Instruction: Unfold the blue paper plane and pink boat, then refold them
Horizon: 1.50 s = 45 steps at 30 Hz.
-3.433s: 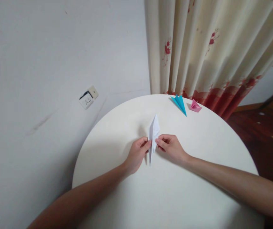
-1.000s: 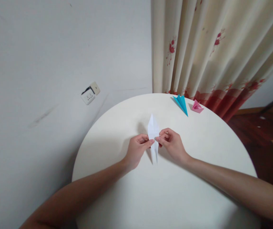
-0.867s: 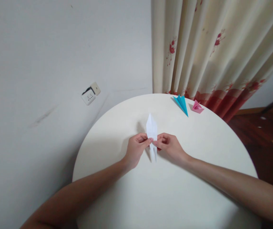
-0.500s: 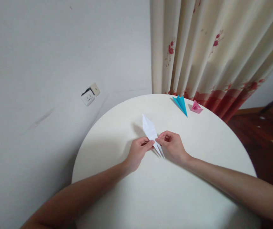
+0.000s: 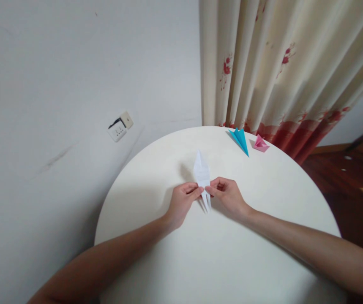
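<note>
A folded white paper [image 5: 202, 169] is held between both hands over the middle of the round table. It is long and narrow, with one point away from me and two thin legs toward me. My left hand [image 5: 183, 200] pinches its left edge just above the legs, thumb on top. On the opposite edge, my right hand [image 5: 228, 195] grips it between thumb and fingers. The two thumbs nearly meet across the paper. The undersides of the fingers and of the paper are hidden.
At the table's far right edge lie a blue paper plane [image 5: 240, 141] and a pink origami piece [image 5: 260, 144]. The white round table [image 5: 143, 177] stands against a wall with a socket [image 5: 117, 131]. A flowered curtain [image 5: 263, 63] hangs behind it.
The white paper has turned so that its far point swung right and its legs swung left; it now points nearly straight away from me. Both hands keep their pinch.
</note>
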Motion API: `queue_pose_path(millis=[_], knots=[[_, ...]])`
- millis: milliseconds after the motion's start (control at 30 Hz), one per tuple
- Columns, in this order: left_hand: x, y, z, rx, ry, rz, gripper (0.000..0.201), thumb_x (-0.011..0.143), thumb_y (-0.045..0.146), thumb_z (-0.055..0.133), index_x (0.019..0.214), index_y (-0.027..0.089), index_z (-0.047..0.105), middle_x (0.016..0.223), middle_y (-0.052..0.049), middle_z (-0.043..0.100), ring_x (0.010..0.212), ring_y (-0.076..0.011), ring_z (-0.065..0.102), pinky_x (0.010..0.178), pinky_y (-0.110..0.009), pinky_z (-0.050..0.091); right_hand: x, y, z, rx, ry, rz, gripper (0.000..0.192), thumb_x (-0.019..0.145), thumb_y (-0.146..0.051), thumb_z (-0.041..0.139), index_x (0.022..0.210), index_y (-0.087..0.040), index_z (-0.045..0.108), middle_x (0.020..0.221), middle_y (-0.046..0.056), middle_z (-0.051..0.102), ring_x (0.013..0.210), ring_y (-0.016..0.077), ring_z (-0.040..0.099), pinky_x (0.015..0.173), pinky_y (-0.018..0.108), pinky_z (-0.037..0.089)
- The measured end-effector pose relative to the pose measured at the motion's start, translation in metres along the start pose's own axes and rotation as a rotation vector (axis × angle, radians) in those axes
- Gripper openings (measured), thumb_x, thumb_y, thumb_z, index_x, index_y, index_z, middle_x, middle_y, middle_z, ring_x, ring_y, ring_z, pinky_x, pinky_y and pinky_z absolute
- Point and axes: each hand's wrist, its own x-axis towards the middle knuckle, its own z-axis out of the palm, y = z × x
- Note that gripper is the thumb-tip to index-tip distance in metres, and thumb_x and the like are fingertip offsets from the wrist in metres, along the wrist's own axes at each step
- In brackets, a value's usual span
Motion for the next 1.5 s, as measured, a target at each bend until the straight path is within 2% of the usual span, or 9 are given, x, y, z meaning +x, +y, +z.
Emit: queue_pose_path(millis=[300,433,567,700,933,1033,1133,1300,1500], knots=[[0.003,-0.004,-0.006,0.054,-0.008,0.077,0.025,0.078,0.037,0.079,0.076,0.014,0.069,0.076,-0.003,0.070,0.073,-0.0139,0.063,0.075,-0.026,0.050,-0.005,0.002,0.000,-0.122,-0.023,-0.111,0.033,0.071,-0.046,0.080,0.067,-0.019,0.062,0.065,0.000,0.064,0.059,0.0142,0.056,0.057,0.027,0.043],[0.004,-0.007,-0.008,0.044,-0.048,0.077,0.026,0.080,0.038,0.077,0.076,0.014,0.069,0.074,-0.003,0.069,0.072,-0.0150,0.062,0.077,-0.030,0.050,-0.006,-0.002,0.000,-0.202,-0.003,-0.141,0.028,0.076,-0.043,0.076,0.070,-0.019,0.063,0.066,0.001,0.064,0.060,0.0152,0.056,0.058,0.028,0.043],[0.007,0.000,-0.008,0.145,-0.076,0.115,0.023,0.081,0.037,0.074,0.076,0.014,0.073,0.079,-0.006,0.071,0.077,-0.0182,0.064,0.080,-0.031,0.051,-0.010,-0.008,-0.003,-0.421,-0.022,-0.357,0.021,0.086,-0.036,0.067,0.073,-0.020,0.064,0.071,0.002,0.064,0.065,0.0160,0.056,0.062,0.028,0.044],[0.012,0.015,-0.012,0.344,0.026,0.277,0.012,0.077,0.029,0.075,0.077,0.018,0.078,0.086,-0.006,0.075,0.084,-0.0214,0.067,0.081,-0.030,0.051,-0.013,-0.011,-0.010,-0.625,-0.085,-0.589,0.015,0.091,-0.027,0.060,0.076,-0.022,0.062,0.074,0.003,0.061,0.070,0.0173,0.056,0.066,0.030,0.043],[0.012,0.024,-0.020,0.306,0.072,0.307,0.007,0.073,0.027,0.077,0.072,0.020,0.078,0.084,-0.005,0.076,0.085,-0.0241,0.069,0.084,-0.033,0.052,-0.014,-0.011,-0.013,-0.744,-0.157,-0.700,0.008,0.093,-0.022,0.055,0.091,-0.023,0.063,0.086,0.007,0.066,0.081,0.0207,0.060,0.073,0.033,0.046],[0.011,0.023,-0.020,0.306,0.042,0.285,0.011,0.073,0.031,0.077,0.073,0.020,0.078,0.083,-0.006,0.075,0.084,-0.0242,0.068,0.083,-0.034,0.052,-0.017,-0.014,-0.011,-0.708,-0.152,-0.683,0.010,0.093,-0.025,0.056,0.100,-0.024,0.063,0.086,0.007,0.066,0.081,0.0208,0.060,0.073,0.034,0.047],[0.010,0.021,-0.020,0.278,-0.023,0.262,0.019,0.074,0.036,0.078,0.079,0.018,0.077,0.090,-0.008,0.074,0.092,-0.0258,0.067,0.089,-0.035,0.051,-0.018,-0.017,-0.008,-0.616,-0.164,-0.611,0.010,0.093,-0.030,0.057,0.095,-0.023,0.064,0.082,0.005,0.066,0.076,0.0193,0.060,0.071,0.033,0.048],[0.006,0.011,-0.016,0.111,-0.158,0.198,0.036,0.080,0.044,0.075,0.102,0.016,0.070,0.100,-0.010,0.072,0.094,-0.0236,0.066,0.089,-0.033,0.050,-0.016,-0.015,-0.001,-0.254,-0.128,-0.286,0.021,0.087,-0.040,0.067,0.082,-0.021,0.061,0.072,0.000,0.061,0.065,0.0148,0.056,0.062,0.028,0.047],[0.004,0.001,-0.011,0.052,-0.056,0.099,0.028,0.079,0.042,0.076,0.083,0.015,0.069,0.084,-0.006,0.071,0.078,-0.0179,0.064,0.080,-0.030,0.050,-0.009,-0.007,0.003,0.026,-0.089,-0.177,0.032,0.075,-0.042,0.079,0.089,-0.023,0.057,0.069,-0.004,0.059,0.061,0.0131,0.056,0.058,0.026,0.046]])
